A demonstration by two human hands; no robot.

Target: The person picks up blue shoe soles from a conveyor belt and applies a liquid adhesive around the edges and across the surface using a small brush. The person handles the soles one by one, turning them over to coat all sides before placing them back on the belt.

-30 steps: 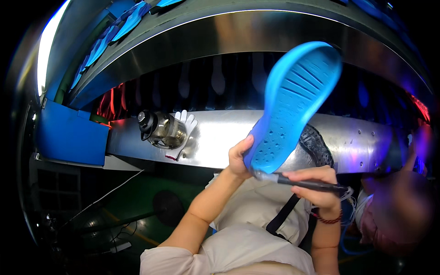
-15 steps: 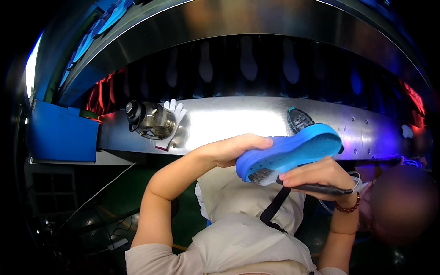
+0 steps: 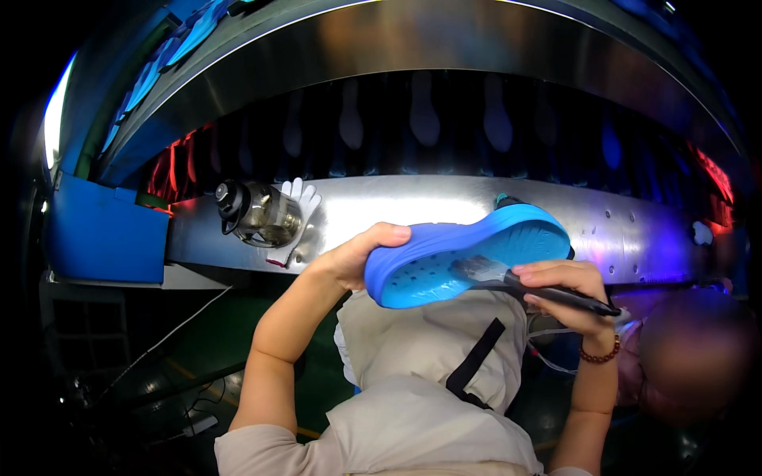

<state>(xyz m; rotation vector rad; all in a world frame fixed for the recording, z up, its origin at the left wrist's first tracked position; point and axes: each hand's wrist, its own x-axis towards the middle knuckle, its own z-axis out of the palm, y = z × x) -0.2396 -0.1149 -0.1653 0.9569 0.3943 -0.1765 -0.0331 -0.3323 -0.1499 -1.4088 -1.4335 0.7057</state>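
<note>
My left hand (image 3: 361, 255) is closed round the heel end of a blue shoe sole (image 3: 444, 238), thumb along its outer wall. The sole is tilted so its wet-looking hollow inside, dotted with small holes, faces me. In my right hand (image 3: 575, 289) is a brush (image 3: 486, 271) with a black handle. Its bristles touch the inside of the sole near the middle. Beyond the sole, on the metal ledge, a dark object with a teal edge (image 3: 505, 200) is mostly hidden.
A clear bottle with black lid (image 3: 266, 214) stands on the metal ledge (image 3: 357, 194) at left, beside a white glove (image 3: 305, 205). Behind the ledge, several soles hang in a dark opening under a metal hood (image 3: 397, 40). Another person (image 3: 690, 349) is close at the right.
The sole has moved left and tipped so more of its inside shows. The brush has gone from the heel rim to the middle of the inside. The dark object is now more covered.
</note>
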